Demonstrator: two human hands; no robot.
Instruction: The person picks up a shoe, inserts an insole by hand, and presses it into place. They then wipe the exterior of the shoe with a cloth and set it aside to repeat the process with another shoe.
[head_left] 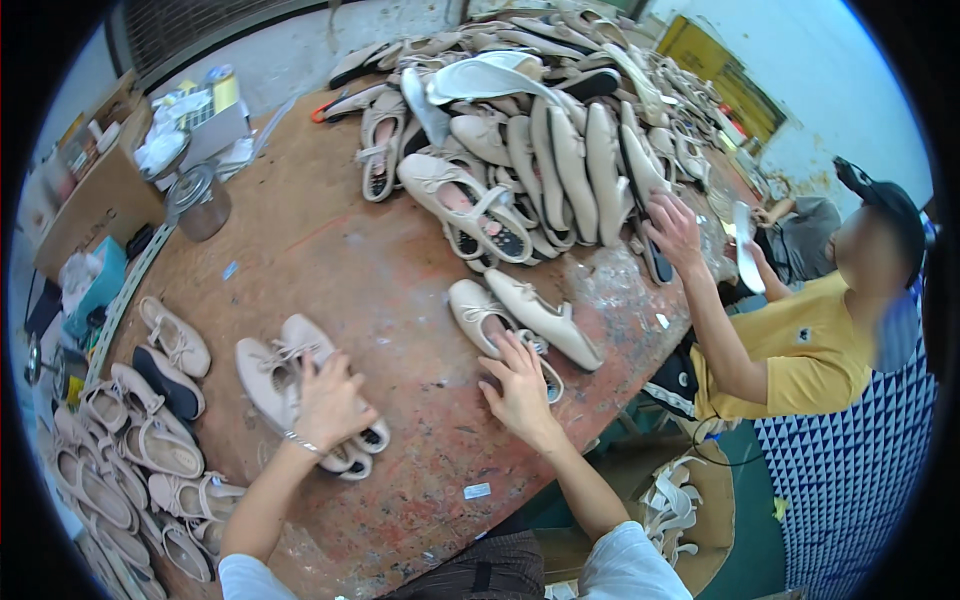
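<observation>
A pair of beige flat shoes (262,385) with straps and small bows stands side by side on the table at front left. My left hand (335,400) lies over this pair, fingers spread and thumb out to the side. Farther right, two more beige shoes lie together: one strapped shoe (478,312) shows its opening, and the other shoe (545,318) is tipped on its side. My right hand (522,388) touches the heel end of the strapped shoe with fingers apart, partly hiding it.
A large heap of beige shoes (570,170) covers the table's far side. More shoes (150,445) crowd the left edge. A metal canister (198,205) stands at back left near a cardboard box (100,200). On the right, a person in a yellow shirt (790,350) reaches toward the heap.
</observation>
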